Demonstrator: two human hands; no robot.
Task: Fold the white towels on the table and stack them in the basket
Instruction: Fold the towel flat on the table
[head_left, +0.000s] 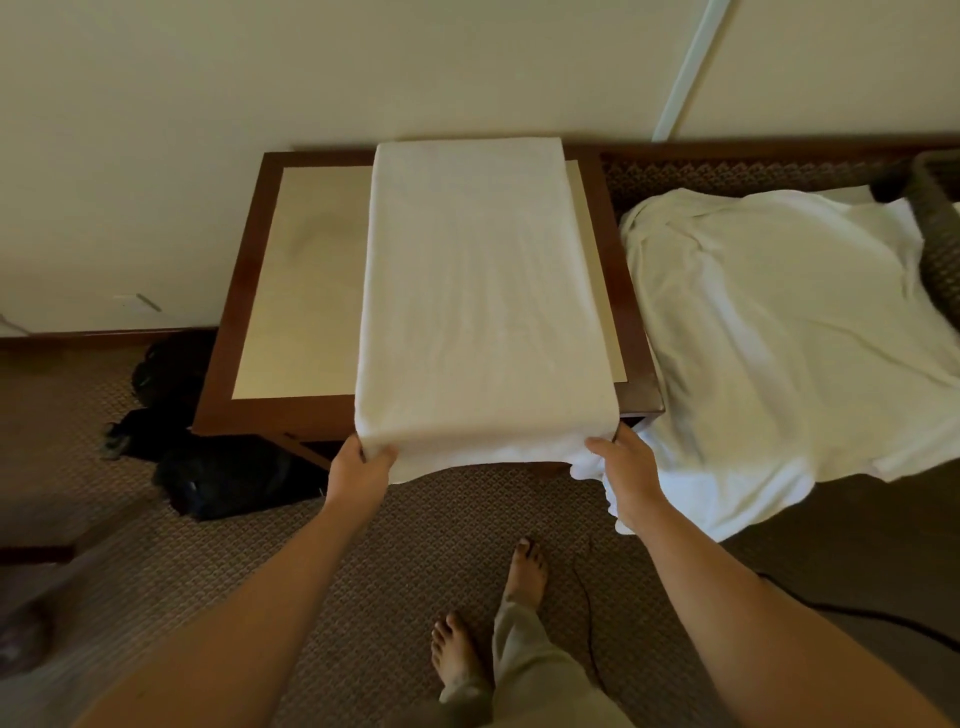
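A white towel, smooth and folded into a long rectangle, lies lengthwise on the bench, its near end overhanging the edge. The left hand and right hand each pinch a near corner with curled fingers.

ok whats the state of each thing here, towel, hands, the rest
folded towel: lying flat lengthwise on the table, near end hanging over the front edge
left hand: grips the towel's near left corner
right hand: grips the towel's near right corner
table: left part of the top uncovered
loose towels: unfolded, rumpled heap to the right of the table
basket: only partly in view at far right, contents cannot be told
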